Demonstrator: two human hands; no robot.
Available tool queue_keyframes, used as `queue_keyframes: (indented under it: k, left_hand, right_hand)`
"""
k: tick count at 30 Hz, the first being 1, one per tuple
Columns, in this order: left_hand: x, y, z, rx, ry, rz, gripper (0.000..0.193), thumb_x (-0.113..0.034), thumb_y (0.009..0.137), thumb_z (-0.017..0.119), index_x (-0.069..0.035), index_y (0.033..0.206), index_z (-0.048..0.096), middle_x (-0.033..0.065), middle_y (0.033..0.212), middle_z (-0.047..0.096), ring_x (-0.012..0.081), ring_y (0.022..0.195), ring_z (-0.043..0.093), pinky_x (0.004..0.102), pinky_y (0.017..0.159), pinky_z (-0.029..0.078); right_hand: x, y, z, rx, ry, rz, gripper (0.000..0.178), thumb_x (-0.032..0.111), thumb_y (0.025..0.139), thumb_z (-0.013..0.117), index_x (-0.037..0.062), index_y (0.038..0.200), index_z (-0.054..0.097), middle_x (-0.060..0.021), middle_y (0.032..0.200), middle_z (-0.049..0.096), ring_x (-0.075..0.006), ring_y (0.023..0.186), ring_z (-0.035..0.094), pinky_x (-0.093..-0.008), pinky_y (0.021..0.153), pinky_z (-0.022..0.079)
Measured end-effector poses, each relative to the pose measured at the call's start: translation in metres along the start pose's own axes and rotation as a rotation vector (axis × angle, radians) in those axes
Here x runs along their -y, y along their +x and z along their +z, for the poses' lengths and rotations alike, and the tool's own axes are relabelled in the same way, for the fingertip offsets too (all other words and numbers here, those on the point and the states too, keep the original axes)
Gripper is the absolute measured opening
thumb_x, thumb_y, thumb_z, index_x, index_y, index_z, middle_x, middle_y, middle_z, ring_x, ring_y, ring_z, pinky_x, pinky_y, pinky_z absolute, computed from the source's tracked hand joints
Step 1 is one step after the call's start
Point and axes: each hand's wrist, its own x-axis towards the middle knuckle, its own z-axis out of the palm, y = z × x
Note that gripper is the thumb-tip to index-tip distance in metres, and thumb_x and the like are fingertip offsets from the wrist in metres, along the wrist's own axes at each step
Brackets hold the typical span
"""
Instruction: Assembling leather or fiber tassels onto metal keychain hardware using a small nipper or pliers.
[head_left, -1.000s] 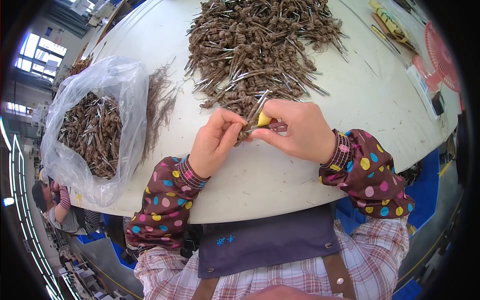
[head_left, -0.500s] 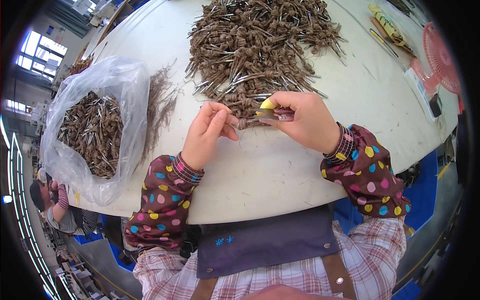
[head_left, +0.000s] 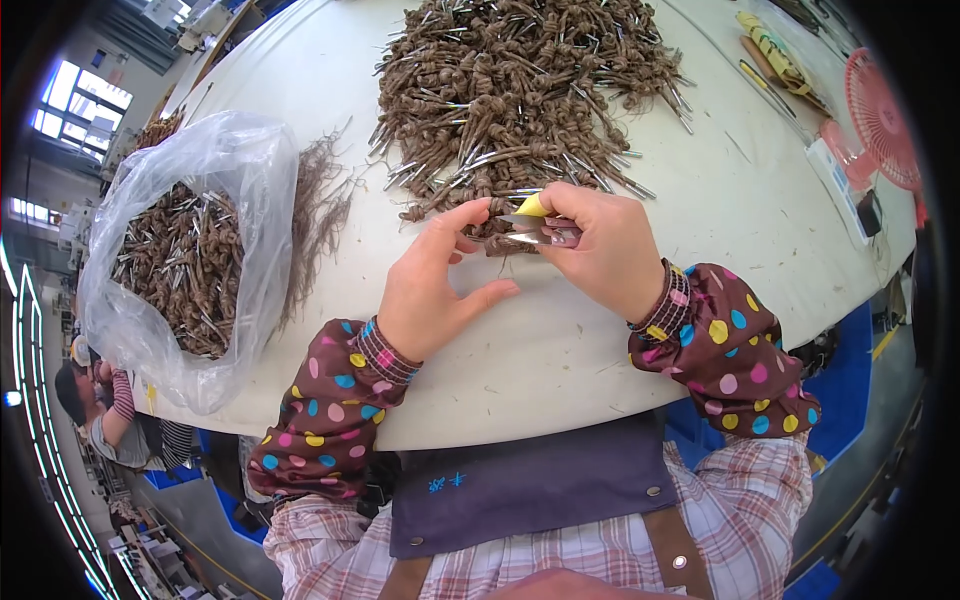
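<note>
My right hand (head_left: 605, 240) is closed on a pair of thread snips (head_left: 530, 238), whose metal blades point left and stand apart. A yellow band or wrap (head_left: 533, 206) shows at its index finger. My left hand (head_left: 430, 275) is open, the thumb stretched well away from the fingers. Its fingertips reach to the near edge of a heap of brown knotted cords with metal tips (head_left: 520, 110). A brown knotted cord (head_left: 497, 247) lies just under the blades, partly hidden by them; whether my left fingertips touch it is unclear.
A clear plastic bag (head_left: 262, 190) filled with similar cords stands at the left of the white table (head_left: 560, 370). Loose brown thread ends (head_left: 318, 200) lie beside it. A pink fan (head_left: 880, 115) and a white power strip (head_left: 838, 180) are at the right. Another person (head_left: 110, 415) sits far left.
My left hand has moved right and its thumb has swung away from the fingers, releasing the pinched cord or thread. My right hand with the snips has shifted slightly left.
</note>
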Motion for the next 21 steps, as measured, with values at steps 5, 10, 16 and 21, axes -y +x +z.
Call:
queue_keyframes:
  k: [5, 10, 16, 21]
  left_hand:
    - [-0.01, 0.002, 0.008, -0.041, 0.051, -0.006, 0.072, -0.019, 0.066, 0.081, -0.009, 0.128, 0.045, 0.0094, 0.111, 0.057, 0.02, 0.086, 0.062, 0.0304, 0.071, 0.052]
    - [-0.005, -0.001, 0.012, -0.059, 0.096, 0.001, 0.051, -0.011, 0.071, 0.076, -0.008, 0.118, 0.054, 0.0081, 0.103, 0.061, 0.0206, 0.081, 0.064, 0.0299, 0.068, 0.052]
    - [-0.007, -0.002, 0.004, -0.069, 0.174, 0.033, 0.019, -0.006, 0.076, 0.07, -0.006, 0.094, 0.065, 0.0082, 0.083, 0.065, 0.0253, 0.075, 0.064, 0.0317, 0.063, 0.052]
    - [0.0, -0.002, -0.002, 0.029, 0.119, 0.11, 0.012, -0.005, 0.077, 0.069, -0.006, 0.089, 0.066, 0.0087, 0.082, 0.065, 0.0258, 0.071, 0.063, 0.0317, 0.063, 0.052]
  right_hand:
    - [0.002, -0.003, 0.004, -0.012, -0.121, -0.152, 0.025, -0.002, 0.065, 0.068, 0.0048, 0.088, 0.062, -0.005, 0.075, 0.063, -0.017, 0.063, 0.062, -0.0277, 0.055, 0.048]
    - [0.004, -0.005, 0.005, -0.082, -0.187, -0.283, 0.026, -0.004, 0.061, 0.066, 0.0068, 0.085, 0.061, -0.0042, 0.072, 0.061, -0.0207, 0.062, 0.061, -0.029, 0.054, 0.047]
    - [-0.004, -0.003, -0.001, 0.014, -0.121, -0.231, 0.026, -0.004, 0.063, 0.066, 0.0058, 0.086, 0.061, -0.0048, 0.074, 0.061, -0.0203, 0.063, 0.061, -0.0291, 0.055, 0.048]
    - [-0.007, 0.002, -0.007, 0.228, 0.065, -0.05, 0.021, 0.001, 0.072, 0.071, 0.0019, 0.09, 0.059, -0.0076, 0.073, 0.06, -0.014, 0.064, 0.06, -0.0236, 0.058, 0.047]
